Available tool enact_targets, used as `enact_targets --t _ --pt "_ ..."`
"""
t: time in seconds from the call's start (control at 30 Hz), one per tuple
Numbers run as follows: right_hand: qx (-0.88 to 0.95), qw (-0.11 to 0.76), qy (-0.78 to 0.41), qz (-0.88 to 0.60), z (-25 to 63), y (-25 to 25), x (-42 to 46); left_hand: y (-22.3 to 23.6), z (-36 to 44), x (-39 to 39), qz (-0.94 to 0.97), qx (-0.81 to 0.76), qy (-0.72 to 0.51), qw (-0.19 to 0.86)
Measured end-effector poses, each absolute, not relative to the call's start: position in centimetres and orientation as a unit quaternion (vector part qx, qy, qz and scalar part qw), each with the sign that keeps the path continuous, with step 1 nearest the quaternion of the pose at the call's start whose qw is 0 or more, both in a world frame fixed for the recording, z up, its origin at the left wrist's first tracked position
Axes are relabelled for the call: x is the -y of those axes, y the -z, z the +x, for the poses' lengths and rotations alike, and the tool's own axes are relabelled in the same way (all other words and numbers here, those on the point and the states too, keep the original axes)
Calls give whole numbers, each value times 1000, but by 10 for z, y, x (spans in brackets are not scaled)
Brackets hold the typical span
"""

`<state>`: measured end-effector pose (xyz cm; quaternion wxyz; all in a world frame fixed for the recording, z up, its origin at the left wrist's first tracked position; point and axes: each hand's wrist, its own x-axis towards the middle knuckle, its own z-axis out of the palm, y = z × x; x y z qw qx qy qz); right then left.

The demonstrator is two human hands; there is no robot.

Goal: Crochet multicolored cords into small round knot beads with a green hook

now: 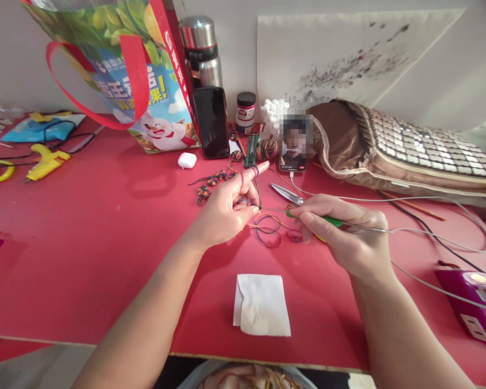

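Note:
My left hand [224, 213] is raised over the red table, index finger stretched out with dark and reddish yarn looped round it. Its thumb and other fingers pinch the yarn; the small piece between them is mostly hidden. In my right hand [350, 229] is a crochet hook with a green handle [334, 221], its thin metal shaft reaching to the left fingertips. Loose coils of multicoloured yarn [269, 229] lie below the hands. Scissors [285, 193] rest just beyond the right fingers, blades pointing left. A knotted multicoloured piece [204, 193] lies behind my left hand.
At the back stand a gift bag [162, 102], a steel flask [204, 48], a black phone [211, 124], a lit phone [294, 154] on a cable, and a yarn ball [267, 149]. A sequined bag [413, 146], folded tissue [263, 305], yellow glue gun [46, 162] and purple power strip [470, 302] surround.

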<state>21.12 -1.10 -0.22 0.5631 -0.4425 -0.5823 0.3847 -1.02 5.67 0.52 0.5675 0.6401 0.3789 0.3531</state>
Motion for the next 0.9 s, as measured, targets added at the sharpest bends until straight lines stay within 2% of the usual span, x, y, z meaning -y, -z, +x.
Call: enact_targets --t 0.13,0.33,0.6,0.9 --pt "552 557 -425 -452 215 7 10 -2 -11 -56 706 -340 -343 518" --pt "488 558 -482 -467 218 14 9 0 -10 -53 722 -328 -345 501" --pt "528 611 -422 -413 209 16 10 -4 -5 -57 551 -393 -408 613" --pt "526 646 -398 -384 198 18 13 -5 4 -52 445 -362 -442 690"
